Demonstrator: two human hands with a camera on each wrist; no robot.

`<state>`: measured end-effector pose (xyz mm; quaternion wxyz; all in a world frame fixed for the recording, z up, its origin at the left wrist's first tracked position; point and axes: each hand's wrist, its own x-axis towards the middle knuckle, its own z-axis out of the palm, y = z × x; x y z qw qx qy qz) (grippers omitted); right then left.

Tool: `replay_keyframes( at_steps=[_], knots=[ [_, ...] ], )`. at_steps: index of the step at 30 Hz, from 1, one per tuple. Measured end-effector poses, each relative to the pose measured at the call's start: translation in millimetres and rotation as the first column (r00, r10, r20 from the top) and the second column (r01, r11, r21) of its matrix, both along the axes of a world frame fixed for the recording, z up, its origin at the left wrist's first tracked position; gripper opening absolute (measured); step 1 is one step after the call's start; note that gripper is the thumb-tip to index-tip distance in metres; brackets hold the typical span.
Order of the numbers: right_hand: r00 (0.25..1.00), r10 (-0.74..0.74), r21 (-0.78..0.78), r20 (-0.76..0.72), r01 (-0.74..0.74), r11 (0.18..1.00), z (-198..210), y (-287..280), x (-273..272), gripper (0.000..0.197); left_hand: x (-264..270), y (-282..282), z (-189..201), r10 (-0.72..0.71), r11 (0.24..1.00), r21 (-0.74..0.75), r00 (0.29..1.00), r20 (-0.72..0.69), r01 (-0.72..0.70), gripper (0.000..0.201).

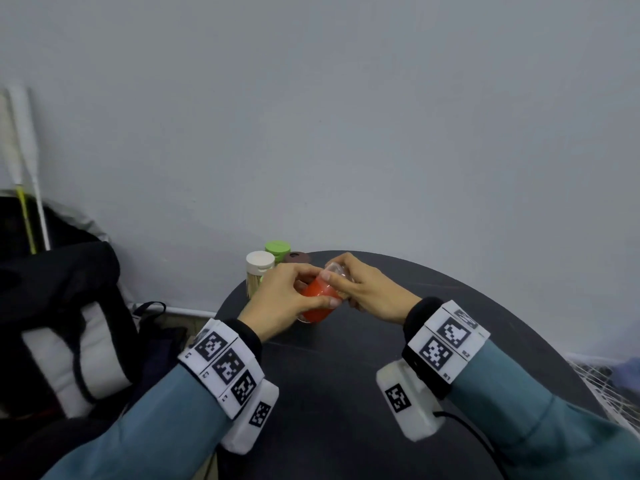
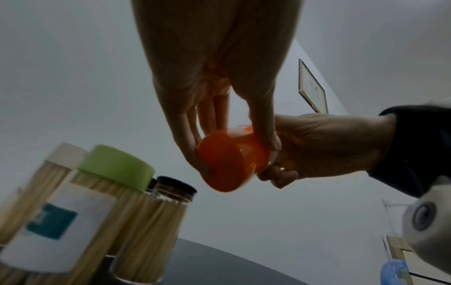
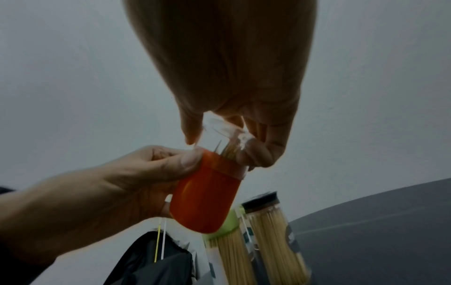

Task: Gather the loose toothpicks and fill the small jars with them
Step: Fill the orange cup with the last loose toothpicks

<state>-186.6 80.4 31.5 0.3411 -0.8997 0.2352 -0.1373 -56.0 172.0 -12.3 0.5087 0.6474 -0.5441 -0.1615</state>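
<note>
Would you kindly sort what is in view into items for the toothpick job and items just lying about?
Job items:
- orange jar, held by left hand
- clear cap, held by right hand
- white-lidded jar
- green-lidded jar
- dark-lidded jar

Lying about:
- black bag
- framed picture

Labelled jar [image 2: 51, 227] blurred, edge-cropped

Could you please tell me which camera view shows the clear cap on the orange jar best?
The right wrist view: the clear cap sits unobstructed between the right hand's fingers, toothpick tips beneath it. The head view shows only a small glimpse between both hands. The left wrist view shows the orange jar, its cap hidden.
</note>
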Motion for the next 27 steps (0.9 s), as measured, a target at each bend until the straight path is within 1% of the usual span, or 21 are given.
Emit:
replay_keyframes(
  at_steps=[2, 4, 6, 7, 8, 10, 11, 13, 14, 16, 19, 22, 25, 27],
  knots=[
    [1.000, 0.008, 0.048, 0.028, -0.010, 0.999, 6, 0, 9, 0.041, 10, 5, 1, 0.044, 0.999, -0.007, 0.999, -0.023, -0.044, 0.045],
    [0.997, -0.030, 0.079, 0.068, 0.025, 0.997, 10, -4, 20, 0.044, 20, 11, 3, 0.107, 0.994, -0.032, 0.993, -0.041, -0.108, 0.044],
    [0.994, -0.084, 0.029, 0.071, 0.082, 0.996, 9, -12, 32, 0.038, 33, 17, 4, 0.163, 0.983, -0.068, 0.984, -0.070, -0.168, 0.045],
    [0.993, -0.107, -0.033, 0.039, 0.109, 0.994, 6, -17, 38, 0.036, 38, 21, 4, 0.186, 0.978, -0.078, 0.979, -0.082, -0.192, 0.047],
    [0.992, -0.126, -0.099, -0.013, 0.125, 0.987, 1, -22, 44, 0.039, 43, 24, 4, 0.205, 0.973, -0.085, 0.975, -0.092, -0.212, 0.047],
    [0.978, -0.152, -0.179, -0.144, 0.125, 0.976, -13, -31, 56, 0.057, 50, 28, 5, 0.225, 0.968, -0.091, 0.968, -0.107, -0.235, 0.047],
    [0.967, -0.160, -0.182, -0.200, 0.124, 0.976, -21, -35, 61, 0.067, 53, 29, 5, 0.234, 0.965, -0.091, 0.966, -0.109, -0.244, 0.047],
    [0.957, -0.151, -0.154, -0.248, 0.115, 0.981, -32, -38, 69, 0.078, 55, 29, 3, 0.255, 0.960, -0.090, 0.961, -0.104, -0.265, 0.046],
    [0.958, -0.142, -0.136, -0.248, 0.110, 0.984, -37, -38, 72, 0.079, 56, 29, 2, 0.262, 0.957, -0.095, 0.959, -0.107, -0.273, 0.046],
    [0.963, -0.134, -0.125, -0.235, 0.107, 0.986, -44, -39, 76, 0.074, 58, 29, 1, 0.269, 0.954, -0.105, 0.955, -0.129, -0.282, 0.046],
    [0.964, -0.137, -0.154, -0.227, 0.104, 0.983, -50, -40, 78, 0.063, 55, 34, 3, 0.246, 0.957, -0.116, 0.956, -0.159, -0.266, 0.053],
    [0.966, -0.132, -0.135, -0.222, 0.103, 0.985, -49, -44, 67, 0.060, 50, 35, 7, 0.193, 0.967, -0.132, 0.967, -0.167, -0.216, 0.060],
    [0.969, -0.147, -0.110, -0.199, 0.127, 0.986, -42, -55, 37, 0.059, 37, 28, 7, 0.118, 0.985, -0.101, 0.978, -0.173, -0.137, 0.052],
    [0.963, -0.176, -0.116, -0.205, 0.155, 0.981, -38, -66, 11, 0.057, 26, 18, 5, 0.049, 0.997, -0.047, 0.985, -0.167, -0.057, 0.050]
  ],
)
